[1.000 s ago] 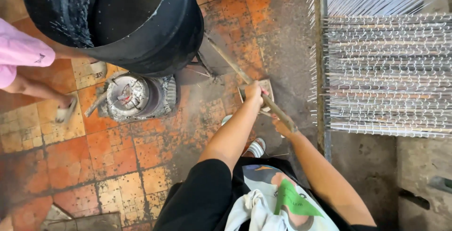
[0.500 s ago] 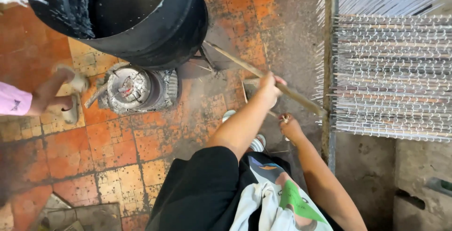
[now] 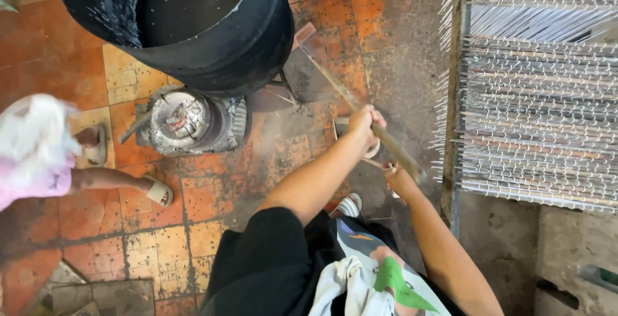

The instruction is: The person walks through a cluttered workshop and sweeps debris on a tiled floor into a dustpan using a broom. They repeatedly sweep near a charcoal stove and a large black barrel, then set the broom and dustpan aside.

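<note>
At the bottom of the view, closest to the camera, there is the person's black top and a light cloth [image 3: 360, 277] with green and orange patches hanging at the chest. From there both bare arms reach forward. The right hand [image 3: 398, 177] is lower, just beside the near end of a long wooden stick [image 3: 360, 113], and its fingers are curled, but I cannot tell if they really close on the stick, because the hand is partly hidden. The left hand [image 3: 365, 123] is a little further, and it is wrapped fully around the middle of the stick, with the fingers closed tight on it. The stick lies tilted, from near the right hand up and to the left, and its far flat end is next to a big black drum [image 3: 212, 26]. Under the arms a striped shoe [image 3: 347, 206] stands on the worn orange floor tiles [image 3: 212, 200]. On the right side there is a rack [image 3: 534, 97] filled with many rows of thin pale sticks. On the left, a small round stove [image 3: 187, 123] full of grey ash sits below the drum. Beside it another person's foot in a sandal [image 3: 158, 190] is standing.
</note>
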